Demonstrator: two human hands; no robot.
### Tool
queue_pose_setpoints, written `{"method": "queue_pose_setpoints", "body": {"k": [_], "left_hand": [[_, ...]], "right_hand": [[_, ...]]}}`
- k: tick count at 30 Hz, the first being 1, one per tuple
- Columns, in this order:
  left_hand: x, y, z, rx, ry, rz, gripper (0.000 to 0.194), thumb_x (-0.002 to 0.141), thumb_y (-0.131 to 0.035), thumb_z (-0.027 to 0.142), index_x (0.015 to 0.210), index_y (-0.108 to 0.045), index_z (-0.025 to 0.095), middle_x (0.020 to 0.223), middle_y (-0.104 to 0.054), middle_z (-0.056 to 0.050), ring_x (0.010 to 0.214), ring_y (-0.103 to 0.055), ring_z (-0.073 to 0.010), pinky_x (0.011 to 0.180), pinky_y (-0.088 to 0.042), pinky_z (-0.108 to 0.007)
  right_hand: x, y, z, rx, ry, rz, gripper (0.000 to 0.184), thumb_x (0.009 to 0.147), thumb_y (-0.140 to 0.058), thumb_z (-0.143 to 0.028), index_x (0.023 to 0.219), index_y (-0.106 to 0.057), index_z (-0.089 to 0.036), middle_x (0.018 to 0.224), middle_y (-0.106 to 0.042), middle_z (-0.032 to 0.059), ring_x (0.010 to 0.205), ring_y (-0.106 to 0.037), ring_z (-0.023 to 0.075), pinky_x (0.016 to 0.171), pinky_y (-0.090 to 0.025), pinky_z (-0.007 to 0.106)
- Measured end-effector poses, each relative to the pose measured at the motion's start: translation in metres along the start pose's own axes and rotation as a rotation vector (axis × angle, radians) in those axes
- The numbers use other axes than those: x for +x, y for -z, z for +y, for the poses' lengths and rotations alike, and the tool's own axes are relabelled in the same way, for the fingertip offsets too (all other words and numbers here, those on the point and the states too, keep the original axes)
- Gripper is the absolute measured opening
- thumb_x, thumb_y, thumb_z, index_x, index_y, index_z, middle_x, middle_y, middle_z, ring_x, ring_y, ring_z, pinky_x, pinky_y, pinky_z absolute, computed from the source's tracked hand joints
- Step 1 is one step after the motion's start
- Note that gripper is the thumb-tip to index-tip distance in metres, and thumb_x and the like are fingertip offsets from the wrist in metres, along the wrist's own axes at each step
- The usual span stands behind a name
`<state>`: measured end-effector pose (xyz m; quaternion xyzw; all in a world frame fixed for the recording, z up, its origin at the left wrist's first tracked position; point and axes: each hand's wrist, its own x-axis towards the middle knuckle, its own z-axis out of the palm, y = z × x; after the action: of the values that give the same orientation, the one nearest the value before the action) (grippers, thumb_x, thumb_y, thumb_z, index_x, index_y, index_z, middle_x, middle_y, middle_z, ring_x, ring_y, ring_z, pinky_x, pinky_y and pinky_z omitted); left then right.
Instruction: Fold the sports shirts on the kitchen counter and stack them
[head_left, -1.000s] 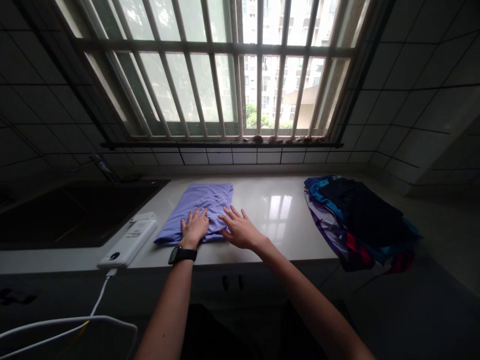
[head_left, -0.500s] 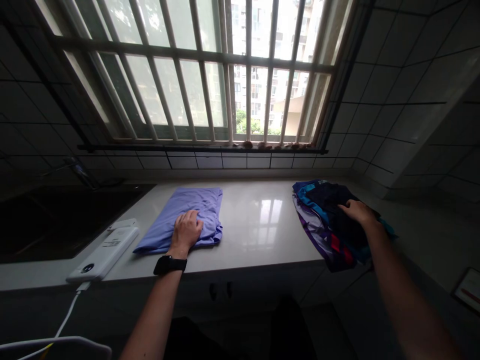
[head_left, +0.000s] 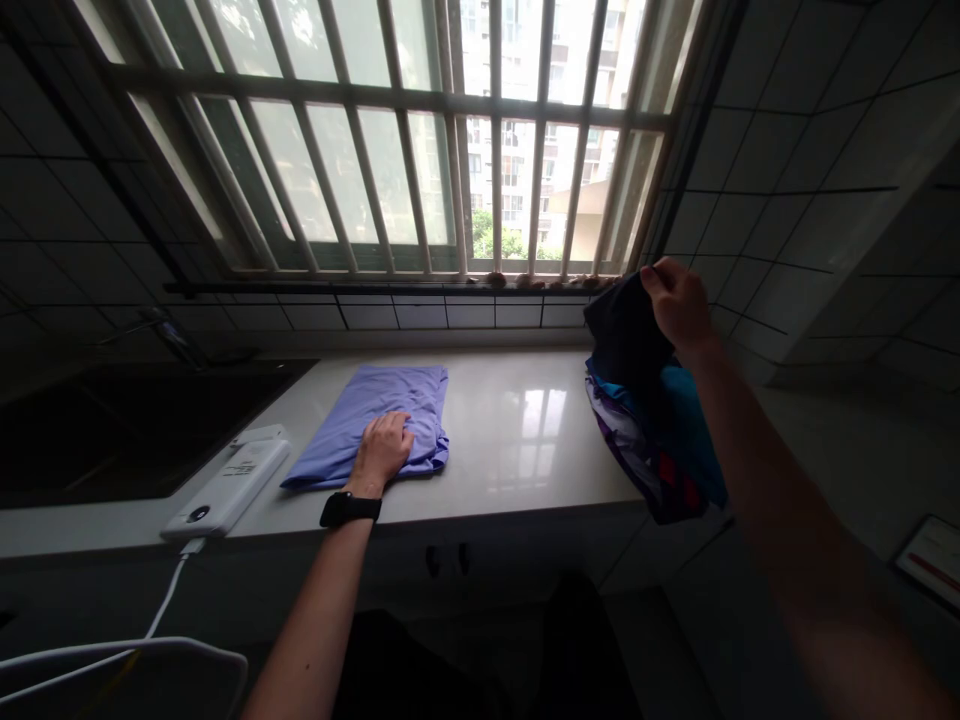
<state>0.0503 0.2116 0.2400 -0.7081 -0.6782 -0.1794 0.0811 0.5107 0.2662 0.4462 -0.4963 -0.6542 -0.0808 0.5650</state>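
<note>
On the white counter (head_left: 510,470), the left hand (head_left: 382,452) lies flat on a folded purple shirt (head_left: 367,425), near the front edge. The right hand (head_left: 677,305) is closed tight on a dark cloth (head_left: 626,325) and holds it up above a messy clothes pile (head_left: 652,440) that hangs over the edge. A white power bank (head_left: 217,498) has a label (head_left: 241,468), too small to read. Lots of open counter lies between shirt and pile.
</note>
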Motion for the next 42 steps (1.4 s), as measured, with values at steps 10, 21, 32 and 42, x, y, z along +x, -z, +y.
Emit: {"method": "queue_pose_setpoints", "body": {"k": [10, 21, 32, 42], "left_hand": [[-0.002, 0.002, 0.001, 0.046, -0.001, -0.031, 0.041, 0.092, -0.041, 0.015, 0.124, -0.067, 0.013, 0.13, -0.071, -0.016, 0.121, -0.065, -0.028, 0.112, -0.044, -0.038], [0.002, -0.003, -0.004, 0.018, -0.01, -0.06, 0.041, 0.09, -0.044, 0.014, 0.124, -0.066, 0.017, 0.13, -0.071, -0.014, 0.123, -0.065, -0.0272, 0.112, -0.045, -0.037], [0.002, 0.001, 0.001, -0.032, -0.029, -0.105, 0.04, 0.091, -0.045, 0.014, 0.125, -0.066, 0.017, 0.131, -0.071, -0.015, 0.125, -0.064, -0.0267, 0.112, -0.044, -0.038], [0.002, -0.004, -0.003, -0.056, -0.029, -0.087, 0.041, 0.09, -0.046, 0.012, 0.125, -0.066, 0.018, 0.127, -0.073, -0.013, 0.122, -0.065, -0.0262, 0.11, -0.045, -0.038]], "right_hand": [[-0.043, -0.101, -0.064, 0.912, -0.474, -0.103, 0.043, 0.086, -0.067, -0.062, 0.08, -0.046, -0.024, 0.076, -0.054, -0.0043, 0.077, -0.06, 0.0136, 0.061, -0.046, 0.021], [-0.109, -0.128, -0.086, 0.554, -0.185, -0.965, 0.054, 0.107, -0.033, -0.056, 0.097, -0.07, -0.017, 0.108, -0.075, 0.0121, 0.103, -0.07, 0.0235, 0.095, -0.052, 0.037], [-0.138, -0.109, 0.001, -0.512, -0.337, -1.1, 0.043, 0.089, -0.065, -0.019, 0.132, -0.066, -0.011, 0.129, -0.071, 0.0237, 0.121, -0.068, 0.0349, 0.098, -0.052, 0.041], [-0.143, -0.133, -0.009, 0.614, -0.363, -0.759, 0.036, 0.087, -0.062, -0.048, 0.111, -0.065, -0.022, 0.092, -0.073, 0.0026, 0.092, -0.069, 0.0213, 0.082, -0.054, 0.03]]}}
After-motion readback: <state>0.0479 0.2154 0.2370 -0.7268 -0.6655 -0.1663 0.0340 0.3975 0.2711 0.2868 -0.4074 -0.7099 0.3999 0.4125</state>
